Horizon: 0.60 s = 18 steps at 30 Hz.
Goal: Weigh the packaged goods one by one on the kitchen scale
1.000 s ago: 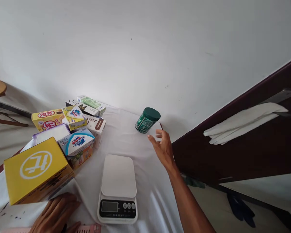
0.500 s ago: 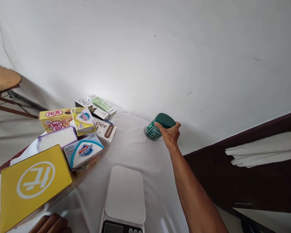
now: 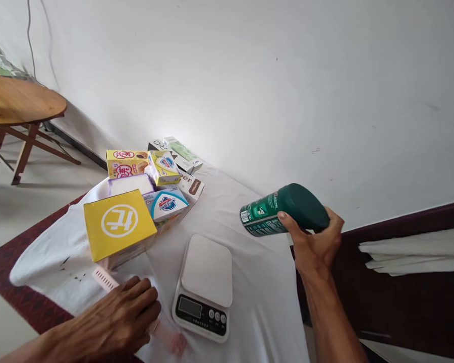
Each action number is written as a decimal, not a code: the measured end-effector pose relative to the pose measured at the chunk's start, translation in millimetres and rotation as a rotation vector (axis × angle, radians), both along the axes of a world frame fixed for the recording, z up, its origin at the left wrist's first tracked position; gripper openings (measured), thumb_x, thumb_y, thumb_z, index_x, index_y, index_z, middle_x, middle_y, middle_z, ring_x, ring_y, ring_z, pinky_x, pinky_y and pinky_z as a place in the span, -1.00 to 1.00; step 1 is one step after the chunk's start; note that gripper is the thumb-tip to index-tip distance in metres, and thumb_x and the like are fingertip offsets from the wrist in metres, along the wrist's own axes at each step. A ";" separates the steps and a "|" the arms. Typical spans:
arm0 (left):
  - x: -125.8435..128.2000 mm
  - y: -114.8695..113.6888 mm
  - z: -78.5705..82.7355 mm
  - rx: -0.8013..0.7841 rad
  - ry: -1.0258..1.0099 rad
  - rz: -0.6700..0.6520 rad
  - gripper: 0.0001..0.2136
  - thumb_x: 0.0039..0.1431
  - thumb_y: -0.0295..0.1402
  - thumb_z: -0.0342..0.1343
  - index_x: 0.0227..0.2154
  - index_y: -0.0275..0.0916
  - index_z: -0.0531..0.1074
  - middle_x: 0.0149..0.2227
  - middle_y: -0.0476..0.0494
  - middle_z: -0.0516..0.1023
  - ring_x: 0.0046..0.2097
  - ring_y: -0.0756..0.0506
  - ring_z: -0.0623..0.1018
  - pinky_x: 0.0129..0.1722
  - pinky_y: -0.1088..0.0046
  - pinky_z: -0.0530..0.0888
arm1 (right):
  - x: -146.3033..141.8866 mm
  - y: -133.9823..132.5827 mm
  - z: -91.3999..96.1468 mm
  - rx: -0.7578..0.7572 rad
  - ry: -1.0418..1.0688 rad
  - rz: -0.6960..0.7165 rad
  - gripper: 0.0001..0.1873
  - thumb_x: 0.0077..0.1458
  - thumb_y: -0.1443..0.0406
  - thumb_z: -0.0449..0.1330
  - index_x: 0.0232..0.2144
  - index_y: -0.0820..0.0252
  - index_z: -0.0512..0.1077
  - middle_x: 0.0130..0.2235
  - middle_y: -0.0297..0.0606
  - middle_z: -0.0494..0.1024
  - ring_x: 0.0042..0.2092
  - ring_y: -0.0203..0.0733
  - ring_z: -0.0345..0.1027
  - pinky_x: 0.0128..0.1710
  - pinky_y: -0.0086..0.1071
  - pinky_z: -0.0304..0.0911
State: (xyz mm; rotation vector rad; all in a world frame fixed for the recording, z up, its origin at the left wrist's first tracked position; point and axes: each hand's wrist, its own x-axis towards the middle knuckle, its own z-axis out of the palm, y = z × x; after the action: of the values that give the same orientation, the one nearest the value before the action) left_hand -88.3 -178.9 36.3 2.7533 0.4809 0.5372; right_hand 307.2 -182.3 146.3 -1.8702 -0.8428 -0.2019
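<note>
My right hand (image 3: 317,243) is closed round a dark green bottle (image 3: 283,209), which lies tilted on its side in the air, above the right edge of the white cloth. Below and to its left a white digital kitchen scale (image 3: 205,283) rests on the white cloth (image 3: 257,302) with nothing on its plate. My left hand (image 3: 115,320) lies flat, fingers spread, on the cloth near the front edge, over a pink object (image 3: 105,278) that it partly hides.
A pile of several cartons sits at the back left of the cloth, with a large yellow box (image 3: 117,227) in front. A round wooden table (image 3: 18,103) stands far left. A dark red board (image 3: 401,292) with folded white paper (image 3: 416,251) lies to the right.
My right hand reached the green bottle by the wall, grasped it, lifted it and brought it nearer and to the right. The view swung, and my left hand shows more fully.
</note>
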 end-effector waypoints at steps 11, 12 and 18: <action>-0.8 12.4 20.7 -0.289 0.140 -0.068 -0.83 0.26 -0.28 0.23 -0.15 -0.18 0.46 -0.09 -0.16 0.47 -0.04 -0.19 0.49 -0.02 0.29 0.41 | -112.1 -55.4 -15.9 -0.088 0.033 0.324 -0.02 -0.26 -0.05 0.51 0.17 0.14 0.31 0.02 -0.08 0.52 -0.07 0.03 0.48 -0.14 -0.15 0.47; -0.6 12.6 19.4 -0.289 0.129 -0.061 -0.81 0.26 -0.25 0.24 -0.15 -0.19 0.46 -0.09 -0.17 0.48 -0.04 -0.20 0.50 -0.03 0.28 0.42 | -117.0 -55.9 -20.2 -0.089 0.025 0.325 -0.01 -0.26 -0.05 0.51 0.17 0.14 0.30 0.02 -0.09 0.52 -0.06 0.04 0.48 -0.11 -0.13 0.46; 9.9 15.7 15.9 -0.226 0.015 -0.045 -0.74 0.36 -0.15 0.15 -0.09 -0.25 0.45 -0.09 -0.22 0.49 -0.08 -0.21 0.53 -0.09 0.27 0.46 | -125.3 -64.7 -27.6 -0.141 0.044 0.343 -0.03 -0.18 -0.09 0.46 0.20 0.11 0.25 0.10 -0.07 0.48 0.02 0.06 0.44 0.02 -0.04 0.40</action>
State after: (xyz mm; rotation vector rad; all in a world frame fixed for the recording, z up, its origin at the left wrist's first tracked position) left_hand -78.3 -163.2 52.2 2.5474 0.4522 0.4228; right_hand 181.9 -247.0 118.7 -1.8179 -1.1543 0.1142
